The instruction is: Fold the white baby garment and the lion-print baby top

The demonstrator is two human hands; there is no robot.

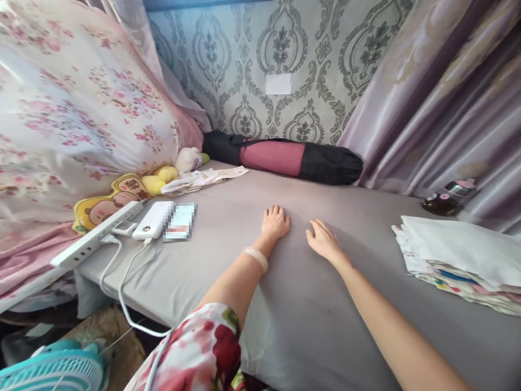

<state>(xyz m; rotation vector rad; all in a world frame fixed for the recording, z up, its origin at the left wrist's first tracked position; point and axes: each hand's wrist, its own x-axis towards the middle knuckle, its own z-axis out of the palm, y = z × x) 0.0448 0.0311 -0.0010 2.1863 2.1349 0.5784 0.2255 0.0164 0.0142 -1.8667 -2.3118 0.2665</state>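
My left hand (276, 222) lies palm down on the grey sheet (228, 217), its fingers pointing away from me and slightly spread. A pale bangle (257, 259) circles that wrist. Just to the right, my right hand (323, 239) rests on the same sheet, fingers stretched toward the upper left with the thumb apart. Neither hand holds anything. On the left side, a white power bank (153, 220) with a cable plugged in lies beside a phone (179, 221) whose screen is blurred out.
A long black and maroon bag (272, 157) lies along the patterned wall. Folded cloths (459, 252) are stacked at right near a dark bottle (450, 196). A white power strip (95, 234), plush toys (160, 180) and a patterned cloth (203, 179) line the left; below stands a turquoise fan (57, 369).
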